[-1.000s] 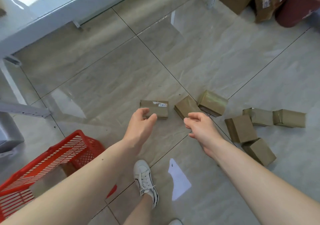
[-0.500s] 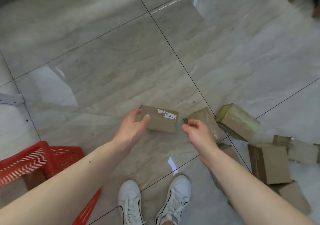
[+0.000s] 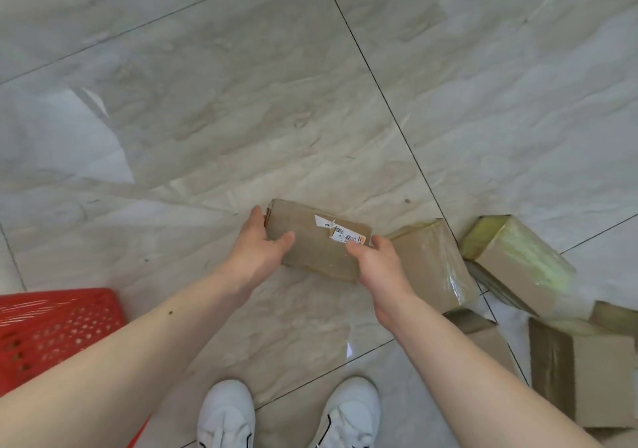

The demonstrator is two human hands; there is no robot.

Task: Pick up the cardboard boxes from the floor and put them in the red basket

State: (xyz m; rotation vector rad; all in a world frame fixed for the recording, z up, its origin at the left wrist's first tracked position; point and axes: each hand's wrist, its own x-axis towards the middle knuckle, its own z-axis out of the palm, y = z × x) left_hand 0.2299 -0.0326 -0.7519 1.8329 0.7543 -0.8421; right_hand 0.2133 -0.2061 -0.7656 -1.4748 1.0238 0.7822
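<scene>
A flat brown cardboard box with a torn white label [image 3: 312,245] lies on the tiled floor in front of me. My left hand [image 3: 257,252] grips its left end, thumb on top. My right hand [image 3: 379,263] clasps its right end by the label. Just right of it lies a tape-wrapped box [image 3: 431,261], partly behind my right wrist. Further right sit a yellowish taped box [image 3: 518,257] and a plain box [image 3: 583,375]. The red basket [image 3: 51,330] stands at the lower left, partly cut off by the frame and my left forearm.
My two white shoes [image 3: 226,416] [image 3: 348,413] stand at the bottom edge, close below the held box. More cardboard boxes [image 3: 483,335] lie behind my right forearm. Glossy grey floor tiles [image 3: 241,102] stretch ahead.
The view has dropped closer to the floor. Both hands have moved in from apart and taken hold of the labelled box at its two ends.
</scene>
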